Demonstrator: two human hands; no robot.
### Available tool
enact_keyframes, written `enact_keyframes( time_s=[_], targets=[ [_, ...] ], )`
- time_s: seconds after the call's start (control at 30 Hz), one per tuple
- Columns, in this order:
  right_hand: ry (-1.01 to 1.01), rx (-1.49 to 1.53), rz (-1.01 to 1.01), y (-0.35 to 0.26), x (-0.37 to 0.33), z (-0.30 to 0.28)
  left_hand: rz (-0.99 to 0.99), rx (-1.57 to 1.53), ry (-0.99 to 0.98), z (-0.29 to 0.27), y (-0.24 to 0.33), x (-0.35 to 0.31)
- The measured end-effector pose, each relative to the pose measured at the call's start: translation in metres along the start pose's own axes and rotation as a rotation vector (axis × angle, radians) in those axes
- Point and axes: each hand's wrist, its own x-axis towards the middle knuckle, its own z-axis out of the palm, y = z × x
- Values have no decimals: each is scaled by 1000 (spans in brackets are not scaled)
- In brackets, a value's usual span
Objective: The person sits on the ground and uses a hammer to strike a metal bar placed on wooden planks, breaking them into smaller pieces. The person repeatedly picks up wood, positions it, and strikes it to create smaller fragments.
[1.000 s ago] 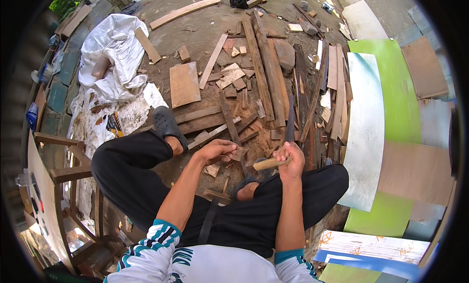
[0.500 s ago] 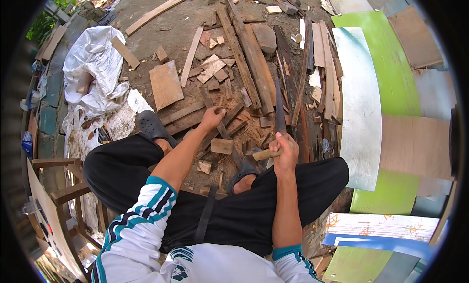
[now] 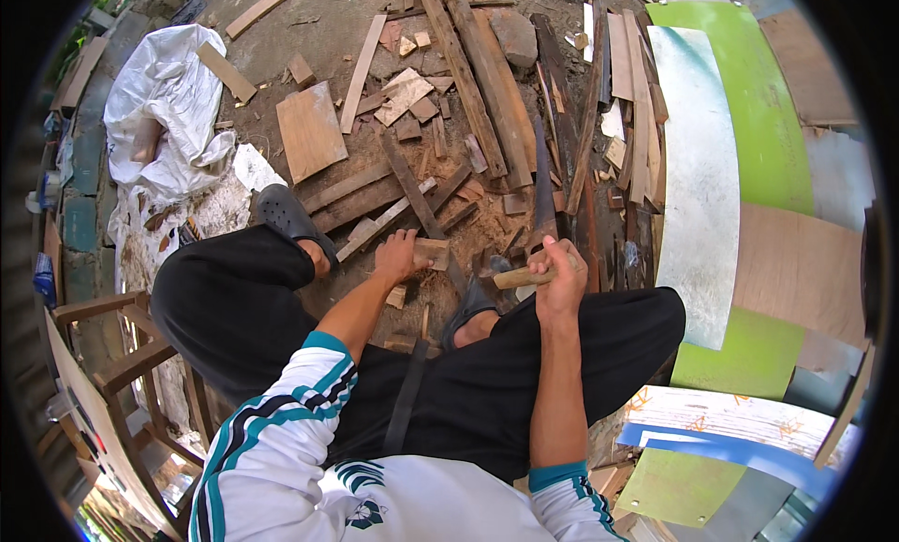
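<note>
My right hand (image 3: 559, 271) is wrapped round the wooden handle (image 3: 521, 277) of a handsaw. Its dark blade (image 3: 543, 186) points away from me, over the wood scraps. Between my feet, my left hand (image 3: 400, 256) is closed at the left end of a short wood block (image 3: 433, 253), with some fingers hidden. Just beyond that hand, a pale wood strip (image 3: 386, 220) lies slantwise beside a longer dark batten (image 3: 408, 184). Sawdust (image 3: 479, 219) covers the ground between the block and the saw.
Loose boards and long planks (image 3: 482, 83) litter the ground ahead. A white sack (image 3: 161, 97) sits at far left, a wooden frame (image 3: 131, 364) at near left. Metal and green sheets (image 3: 695, 186) line the right side. My clogs (image 3: 288, 222) flank the scraps.
My left hand has come back toward me, down to the wood block, and the pale strip now shows beyond it. My right hand still holds the saw. The view has tipped slightly.
</note>
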Motion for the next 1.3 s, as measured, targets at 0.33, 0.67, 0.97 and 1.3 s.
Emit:
enact_keyframes(
  time_s=[0.33,0.67,0.97,1.3],
  targets=[
    [9,-52,26,8,2,1,73,168,-106,-5,4,6],
    [82,-3,-6,17,9,-17,-123,-433,-377,24,20,2],
    [120,6,-58,10,3,-22,-156,-577,-268,29,67,28],
    [179,-39,-83,4,-24,-27,-659,-786,-317,54,42,35]
  ],
)
